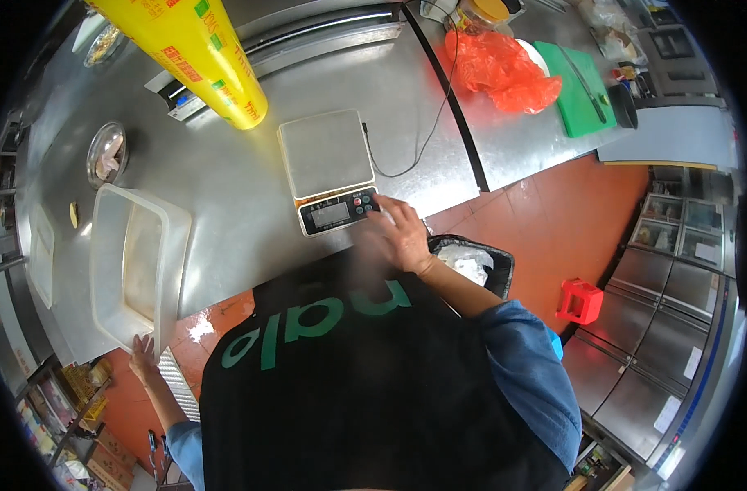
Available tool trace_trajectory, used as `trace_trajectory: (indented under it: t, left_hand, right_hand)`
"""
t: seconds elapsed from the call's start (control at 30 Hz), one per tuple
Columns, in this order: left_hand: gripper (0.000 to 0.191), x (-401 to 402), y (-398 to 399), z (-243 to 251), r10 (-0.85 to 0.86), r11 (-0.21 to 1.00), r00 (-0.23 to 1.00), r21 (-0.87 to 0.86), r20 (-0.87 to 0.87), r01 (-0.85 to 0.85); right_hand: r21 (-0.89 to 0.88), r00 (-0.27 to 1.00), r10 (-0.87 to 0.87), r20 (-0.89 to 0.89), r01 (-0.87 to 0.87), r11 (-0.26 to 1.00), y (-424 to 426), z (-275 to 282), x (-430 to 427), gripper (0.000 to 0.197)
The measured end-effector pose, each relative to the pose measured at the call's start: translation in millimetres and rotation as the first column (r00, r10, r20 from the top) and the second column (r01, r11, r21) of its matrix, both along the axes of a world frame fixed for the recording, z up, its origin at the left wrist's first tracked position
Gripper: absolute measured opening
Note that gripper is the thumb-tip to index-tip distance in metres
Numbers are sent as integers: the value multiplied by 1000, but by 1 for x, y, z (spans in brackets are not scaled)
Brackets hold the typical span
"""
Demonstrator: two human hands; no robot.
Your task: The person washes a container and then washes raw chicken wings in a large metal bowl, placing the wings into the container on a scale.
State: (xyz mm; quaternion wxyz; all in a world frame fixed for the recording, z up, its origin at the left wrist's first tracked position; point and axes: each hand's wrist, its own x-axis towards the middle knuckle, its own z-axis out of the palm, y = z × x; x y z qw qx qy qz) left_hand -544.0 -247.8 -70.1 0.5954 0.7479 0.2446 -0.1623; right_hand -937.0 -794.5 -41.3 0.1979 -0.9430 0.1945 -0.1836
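Observation:
My right hand (401, 236) is at the front right corner of a digital kitchen scale (327, 153), its fingers spread near the buttons. The scale's metal platform bears nothing, and its display looks blank. At the left, my left hand (143, 356) touches the near end of a translucent plastic bin (175, 245), which lies tilted on the steel worktop (232, 202); the grip is partly hidden. A steel bowl (123, 159) with pale pieces, perhaps meat, stands behind the bin. A thin black cable (431, 132) runs from the scale's right side.
A large yellow roll (226, 67) stands behind the scale. At the back right are a red plastic bag (496, 70) and a green cutting board (576, 80) with a knife (585, 86). A lined bin (502, 264) stands below my right wrist; a red stool (579, 301) is on the floor.

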Motion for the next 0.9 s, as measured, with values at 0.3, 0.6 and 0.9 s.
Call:
trace_trajectory:
  t: [0.3,0.6,0.9]
  left_hand:
    - [47,-2,-17,12,-91,986,991,133,-98,103]
    - [42,-11,-31,14,4,995,999,97,-33,-1]
    - [38,-18,-25,4,-16,990,998,143,62,7]
  right_hand:
    - [12,990,-59,-129,61,998,-1,3,15,48]
    - [-97,983,-45,-181,28,995,-3,2,22,42]
    - [-638,804,318,502,96,764,-79,251,193,56]
